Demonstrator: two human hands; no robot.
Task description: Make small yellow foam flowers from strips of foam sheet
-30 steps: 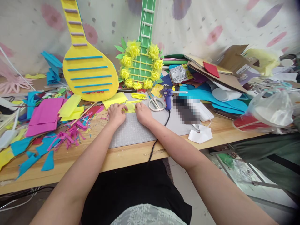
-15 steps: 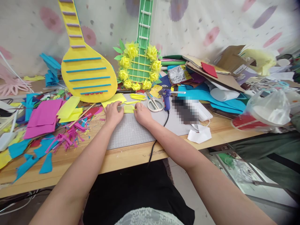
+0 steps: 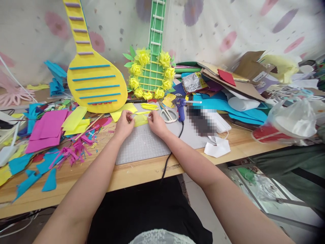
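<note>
A small piece of yellow crepe paper [image 3: 140,120] lies between my two hands, low over a grey gridded cutting mat [image 3: 141,144]. My left hand [image 3: 125,124] has its fingers curled at the left end of the paper. My right hand [image 3: 156,124] is closed with its fingertips at the right end; the exact pinch is partly hidden. Just behind are a larger yellow paper sheet [image 3: 124,111] and a bundle of thin yellow strips [image 3: 148,106]. White-handled scissors [image 3: 169,116] lie right of my right hand, beside a purple glue gun [image 3: 180,110].
A yellow paper instrument [image 3: 98,83] and a green one with yellow paper flowers [image 3: 152,74] lean at the back. Magenta paper [image 3: 47,130] and scraps cover the left. Cardboard [image 3: 233,79], blue paper and a bagged red cup [image 3: 271,132] are at right. A black cord [image 3: 166,166] crosses the table edge.
My left hand's fingers have curled in and lifted slightly. My right hand has shifted a little right, and the yellow paper between them now sits tilted.
</note>
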